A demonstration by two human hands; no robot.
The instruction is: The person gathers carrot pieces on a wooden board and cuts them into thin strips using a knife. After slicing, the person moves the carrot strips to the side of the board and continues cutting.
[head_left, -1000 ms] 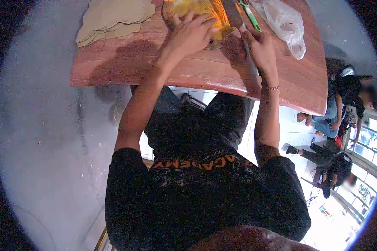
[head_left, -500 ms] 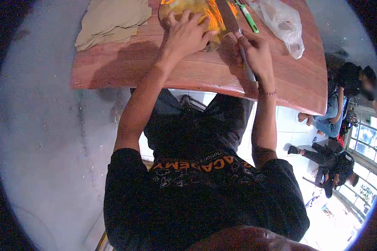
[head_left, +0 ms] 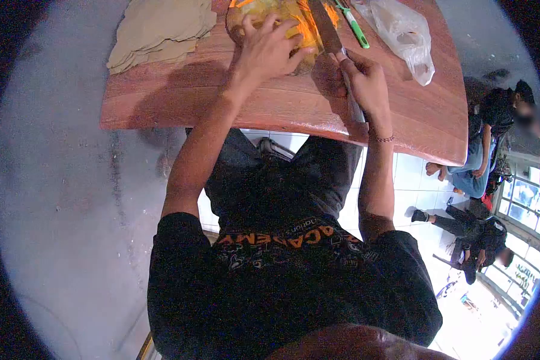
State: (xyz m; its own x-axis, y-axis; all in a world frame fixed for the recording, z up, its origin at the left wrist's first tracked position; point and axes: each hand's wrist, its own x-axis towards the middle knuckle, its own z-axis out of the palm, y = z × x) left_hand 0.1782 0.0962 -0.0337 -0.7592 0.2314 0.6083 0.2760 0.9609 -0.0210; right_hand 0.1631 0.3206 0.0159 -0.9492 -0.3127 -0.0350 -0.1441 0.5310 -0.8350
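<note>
My left hand point(head_left: 265, 51) rests over a round, yellowish board point(head_left: 234, 27) near the table's far side, its fingers bent and spread apart. Thin orange strips point(head_left: 306, 27), which look like shredded carrot, lie on the board beside those fingertips. In my right hand point(head_left: 367, 84) is a kitchen knife point(head_left: 325, 25), its handle wrapped by my fingers. The wide blade points away from me, over the right part of the board and against the strips. Whether anything lies under my left palm is hidden.
A green-handled peeler point(head_left: 360, 33) and a clear plastic bag point(head_left: 408, 39) lie to the right on the wooden table point(head_left: 180, 105). Stacked thin beige sheets point(head_left: 159, 30) lie at the left. Two people point(head_left: 492, 240) sit off to the right, by windows.
The knife and my right hand have shifted very slightly toward me. My left hand stays in nearly the same place, fingers still spread.
</note>
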